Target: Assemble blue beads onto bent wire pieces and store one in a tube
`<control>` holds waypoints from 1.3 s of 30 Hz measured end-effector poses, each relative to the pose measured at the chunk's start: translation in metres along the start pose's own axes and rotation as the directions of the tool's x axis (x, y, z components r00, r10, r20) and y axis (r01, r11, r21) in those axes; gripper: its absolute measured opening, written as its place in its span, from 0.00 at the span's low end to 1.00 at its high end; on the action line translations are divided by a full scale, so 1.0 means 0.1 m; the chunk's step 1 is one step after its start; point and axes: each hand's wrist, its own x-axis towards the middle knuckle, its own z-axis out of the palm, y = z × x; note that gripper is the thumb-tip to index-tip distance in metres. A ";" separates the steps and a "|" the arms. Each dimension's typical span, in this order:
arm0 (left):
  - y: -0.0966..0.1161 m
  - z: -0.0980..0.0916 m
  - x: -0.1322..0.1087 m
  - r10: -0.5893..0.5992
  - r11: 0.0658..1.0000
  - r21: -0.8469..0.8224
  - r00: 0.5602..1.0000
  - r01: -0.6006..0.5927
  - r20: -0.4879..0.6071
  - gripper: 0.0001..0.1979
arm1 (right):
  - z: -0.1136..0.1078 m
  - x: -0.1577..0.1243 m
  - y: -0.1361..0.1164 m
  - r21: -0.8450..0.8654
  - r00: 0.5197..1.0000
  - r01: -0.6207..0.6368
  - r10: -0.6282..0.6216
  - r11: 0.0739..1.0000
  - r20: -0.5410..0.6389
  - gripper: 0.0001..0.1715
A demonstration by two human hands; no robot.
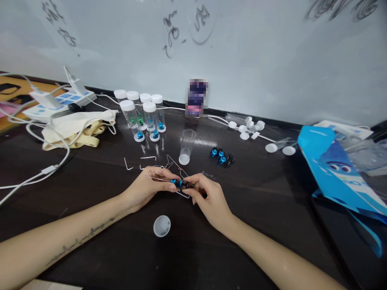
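Between my two hands is a small blue-and-black part (180,184) with thin wire-like strands running from it. My left hand (152,183) pinches its blue end with thumb and fingers. On the black end, the fingertips of my right hand (205,195) are closed. Just beyond the hands lies a bent thin wire (172,159), partly hidden by them. An L-shaped hex key (148,157) lies past my left hand, near another hex key (127,164). Below my hands stands a small white cup (162,226) with tiny dark pieces inside.
A clear tube (188,145) stands open beyond my hands, beside several blue-and-black parts (222,156). Capped tubes (150,121) with blue or green pieces stand at back left. White caps (242,129), a blue bag (335,165), a power strip (63,100) and cables (68,141) surround them.
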 end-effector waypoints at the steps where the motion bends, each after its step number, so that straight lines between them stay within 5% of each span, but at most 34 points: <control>1: 0.00 0.00 0.00 0.000 1.000 0.003 1.000 0.000 0.000 0.10 | 0.00 0.00 0.00 0.000 1.000 0.000 0.000 1.000 -0.003 0.05; 22: 0.00 0.00 -0.01 0.003 0.998 0.056 1.000 -0.003 0.000 0.10 | -0.01 0.00 0.00 0.051 0.995 -0.058 0.054 0.997 0.084 0.11; 39: 0.01 0.01 0.00 -0.020 1.000 0.003 0.999 0.020 -0.048 0.11 | -0.02 -0.03 0.00 0.056 1.000 -0.007 0.007 0.998 0.006 0.18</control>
